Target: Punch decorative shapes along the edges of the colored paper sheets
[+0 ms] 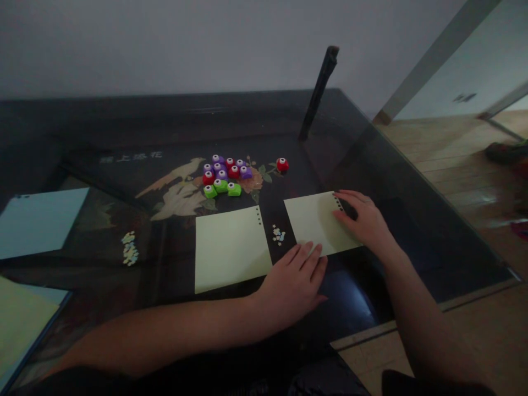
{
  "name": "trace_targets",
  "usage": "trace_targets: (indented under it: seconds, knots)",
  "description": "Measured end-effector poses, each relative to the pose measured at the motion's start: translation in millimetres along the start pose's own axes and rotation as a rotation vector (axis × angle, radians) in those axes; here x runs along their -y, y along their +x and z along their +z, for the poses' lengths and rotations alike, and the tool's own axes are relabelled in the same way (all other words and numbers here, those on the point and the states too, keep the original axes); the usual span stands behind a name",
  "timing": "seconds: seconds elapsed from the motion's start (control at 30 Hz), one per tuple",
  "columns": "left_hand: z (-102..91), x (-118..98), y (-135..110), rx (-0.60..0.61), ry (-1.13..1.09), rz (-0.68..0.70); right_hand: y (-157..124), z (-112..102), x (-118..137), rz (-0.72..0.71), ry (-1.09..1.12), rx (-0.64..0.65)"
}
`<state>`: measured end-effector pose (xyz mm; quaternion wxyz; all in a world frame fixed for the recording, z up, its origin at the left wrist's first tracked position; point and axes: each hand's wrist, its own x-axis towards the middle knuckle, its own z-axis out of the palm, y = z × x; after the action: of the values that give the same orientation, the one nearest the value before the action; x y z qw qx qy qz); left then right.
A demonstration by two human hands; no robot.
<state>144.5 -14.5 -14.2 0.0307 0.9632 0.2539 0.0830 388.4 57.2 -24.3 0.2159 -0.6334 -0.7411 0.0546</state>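
A pale yellow-green paper sheet (315, 220) lies on the dark table, with several small punched holes along its right edge. My left hand (293, 281) rests palm down, its outstretched fingertips on the sheet's near left edge. At the punched edge is my right hand (367, 223), thumb and fingers apart and touching the paper. A second pale sheet (233, 250) lies to the left, also with several holes near its upper right corner. Between the two sheets is a small heap of tiny paper cutouts (279, 235).
Several red, purple and green craft punches (220, 175) stand grouped behind the sheets, and one red punch (282, 164) sits apart. Left are more cutouts (130, 248), a blue sheet (43, 220) and stacked paper (22, 324). A dark post (318, 93) rises at the back.
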Motion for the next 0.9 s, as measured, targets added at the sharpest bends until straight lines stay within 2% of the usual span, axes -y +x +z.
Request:
trace_targets:
  seconds: [0.17,0.37,0.67,0.77,0.9]
  knots:
    - [2.7,-9,-8,0.005,0.008,0.003,-2,5,-1,-0.024,-0.004,0.082]
    - [2.0,-5,-11,0.015,0.023,0.011,-3,6,-1,-0.063,-0.025,0.102]
    - [2.3,-6,-14,0.044,0.027,0.024,-5,1,2,-0.028,-0.055,0.131]
    - [-6.2,-5,-11,0.025,-0.013,0.042,-4,-2,5,0.008,-0.042,0.085]
    - [-36.9,14,-7,-0.076,-0.074,0.043,0,-12,17,0.024,0.002,-0.093]
